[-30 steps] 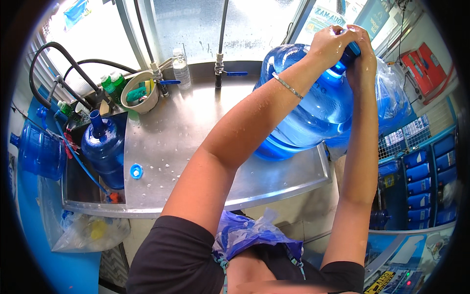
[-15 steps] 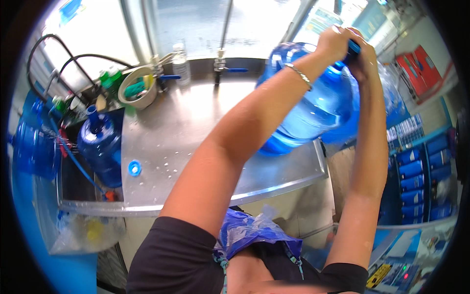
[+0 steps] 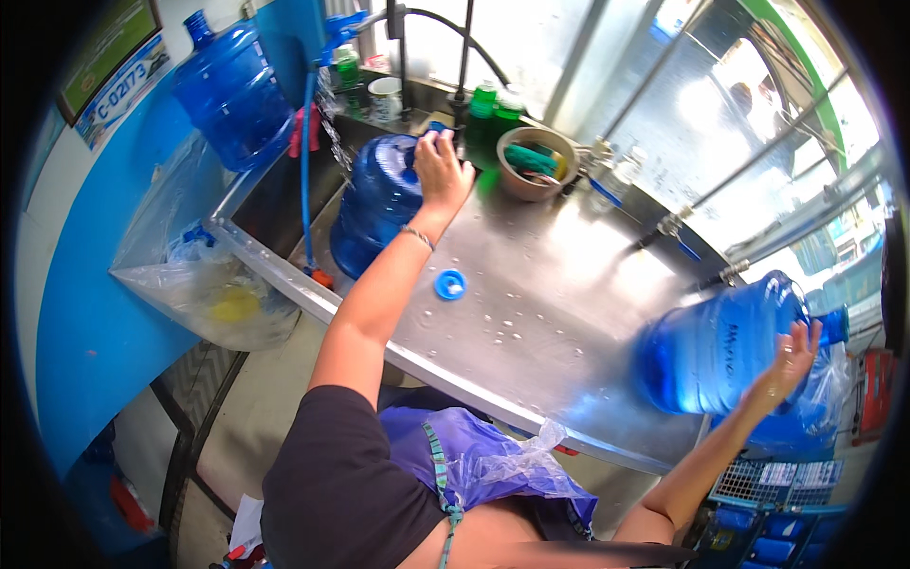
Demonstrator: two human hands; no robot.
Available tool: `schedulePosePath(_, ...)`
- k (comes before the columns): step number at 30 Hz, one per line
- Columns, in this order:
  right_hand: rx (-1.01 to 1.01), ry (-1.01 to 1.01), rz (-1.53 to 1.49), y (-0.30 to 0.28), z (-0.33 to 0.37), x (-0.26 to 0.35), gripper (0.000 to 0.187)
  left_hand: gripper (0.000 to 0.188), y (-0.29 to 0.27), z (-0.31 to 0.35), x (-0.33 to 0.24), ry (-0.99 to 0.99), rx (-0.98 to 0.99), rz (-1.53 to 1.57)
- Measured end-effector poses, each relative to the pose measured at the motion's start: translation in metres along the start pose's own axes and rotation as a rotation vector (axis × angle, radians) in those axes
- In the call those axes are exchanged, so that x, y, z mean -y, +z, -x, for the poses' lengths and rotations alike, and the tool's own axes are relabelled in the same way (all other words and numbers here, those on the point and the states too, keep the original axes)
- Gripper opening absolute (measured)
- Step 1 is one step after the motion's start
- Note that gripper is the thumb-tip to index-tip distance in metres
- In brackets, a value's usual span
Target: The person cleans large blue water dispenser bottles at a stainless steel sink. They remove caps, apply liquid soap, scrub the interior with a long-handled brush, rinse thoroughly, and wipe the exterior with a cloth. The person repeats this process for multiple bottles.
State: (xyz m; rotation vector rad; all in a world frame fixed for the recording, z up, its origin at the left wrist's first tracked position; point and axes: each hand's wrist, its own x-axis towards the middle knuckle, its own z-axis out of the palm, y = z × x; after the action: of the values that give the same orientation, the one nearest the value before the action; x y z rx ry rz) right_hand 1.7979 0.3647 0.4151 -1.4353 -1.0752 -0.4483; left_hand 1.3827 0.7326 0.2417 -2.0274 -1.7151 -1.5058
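Note:
A blue water jug point(image 3: 374, 204) stands in the sink at the left end of the steel counter. My left hand point(image 3: 442, 173) is at its top, fingers closed round the neck. At the counter's right end is a second blue water jug point(image 3: 720, 346), tilted, its neck pointing right. Beside its shoulder and below the neck, my right hand point(image 3: 791, 360) has its fingers spread; whether the palm touches the jug I cannot tell. Between the jugs a blue cap point(image 3: 450, 284) lies on the wet counter.
Water point(image 3: 330, 119) runs from a tap into the sink. Another blue jug point(image 3: 232, 90) stands at the far left. A bowl with sponges point(image 3: 536, 175), green bottles point(image 3: 483, 100) and a blue-handled valve point(image 3: 605, 192) line the back edge. A plastic bag point(image 3: 227, 303) hangs at front left.
The view has swung left. My left hand has gone from the right jug's cap to the sink jug's neck. My right hand has opened off the cap. Water now runs into the sink.

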Motion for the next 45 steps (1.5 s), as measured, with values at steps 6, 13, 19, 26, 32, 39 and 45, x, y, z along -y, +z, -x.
schedulePosePath(6,0.791,0.197,-0.278,0.269,0.158,0.156,0.055,0.094,-0.011,-0.033,0.149,0.088,0.429,-0.16)
schedulePosePath(13,1.203,0.36,-0.192,0.442,0.248,0.24,0.054,0.103,-0.112,-0.082,0.27,-0.138,0.513,0.107)
schedulePosePath(19,1.248,0.553,-0.253,0.526,0.307,0.239,0.055,0.046,-0.145,-0.081,0.294,-0.428,0.109,0.706)
schedulePosePath(26,0.956,0.922,-0.435,0.496,0.278,0.17,0.037,0.041,-0.238,-0.114,0.264,-0.171,0.395,1.13)
schedulePosePath(32,0.628,1.24,-0.704,0.464,0.28,0.083,0.049,0.061,-0.292,-0.176,0.286,-0.107,0.256,1.719)
schedulePosePath(39,0.629,1.041,-0.696,0.417,0.253,0.086,0.058,0.057,-0.148,-0.1,0.365,-1.099,0.507,1.745)
schedulePosePath(45,0.814,0.728,-0.387,0.416,0.173,0.166,0.068,0.066,-0.058,0.005,0.367,-0.917,1.068,1.452)
